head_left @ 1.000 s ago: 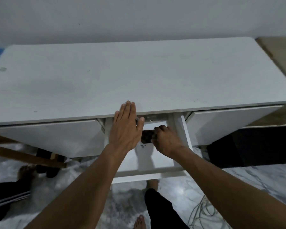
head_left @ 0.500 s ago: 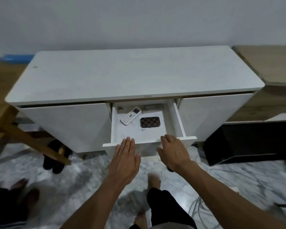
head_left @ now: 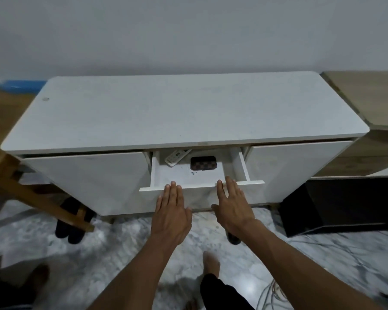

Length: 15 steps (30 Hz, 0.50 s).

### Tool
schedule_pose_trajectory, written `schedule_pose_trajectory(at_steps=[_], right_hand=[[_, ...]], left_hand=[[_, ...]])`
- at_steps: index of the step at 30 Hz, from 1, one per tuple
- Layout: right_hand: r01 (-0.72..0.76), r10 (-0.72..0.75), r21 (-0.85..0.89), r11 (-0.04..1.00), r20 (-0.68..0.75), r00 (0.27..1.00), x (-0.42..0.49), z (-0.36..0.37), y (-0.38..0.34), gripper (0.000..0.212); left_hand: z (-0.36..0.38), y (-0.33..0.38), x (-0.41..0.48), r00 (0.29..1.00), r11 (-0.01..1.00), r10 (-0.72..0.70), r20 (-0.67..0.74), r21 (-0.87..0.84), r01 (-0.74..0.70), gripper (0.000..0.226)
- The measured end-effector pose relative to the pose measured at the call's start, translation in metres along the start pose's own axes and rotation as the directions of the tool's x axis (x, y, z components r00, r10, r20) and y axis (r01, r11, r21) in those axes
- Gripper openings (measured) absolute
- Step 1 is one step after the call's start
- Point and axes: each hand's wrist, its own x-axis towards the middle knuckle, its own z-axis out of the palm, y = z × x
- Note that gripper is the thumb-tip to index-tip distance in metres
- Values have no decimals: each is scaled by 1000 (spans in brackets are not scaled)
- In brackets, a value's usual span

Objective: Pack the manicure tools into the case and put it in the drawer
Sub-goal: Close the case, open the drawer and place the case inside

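Observation:
The dark checkered manicure case point(head_left: 203, 163) lies shut inside the middle drawer point(head_left: 202, 186) of the white cabinet point(head_left: 184, 113). The drawer stands partly pulled out. My left hand point(head_left: 171, 212) is flat with fingers stretched, fingertips on the drawer's front edge. My right hand point(head_left: 232, 205) is likewise spread, fingertips touching the front panel to the right. Neither hand holds anything.
A white remote control point(head_left: 177, 157) lies in the drawer left of the case. A wooden chair leg point(head_left: 31, 198) and dark shoes point(head_left: 72, 222) sit at the left. A black box point(head_left: 336, 204) and loose cables point(head_left: 273, 294) are at the right. My foot point(head_left: 211, 264) is on the marble floor.
My right hand let go of the case inside the drawer and both hands drew back to the drawer front. The drawer has slid partly inward, and my head has moved back from the cabinet.

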Motion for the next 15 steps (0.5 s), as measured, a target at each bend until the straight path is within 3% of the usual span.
schedule_pose_trajectory(at_steps=[15], right_hand=[[-6, 7, 22, 1000, -6, 1000, 104, -20, 7, 74]], left_hand=[[-15, -19, 112, 999, 996, -31, -36, -79, 28, 67]])
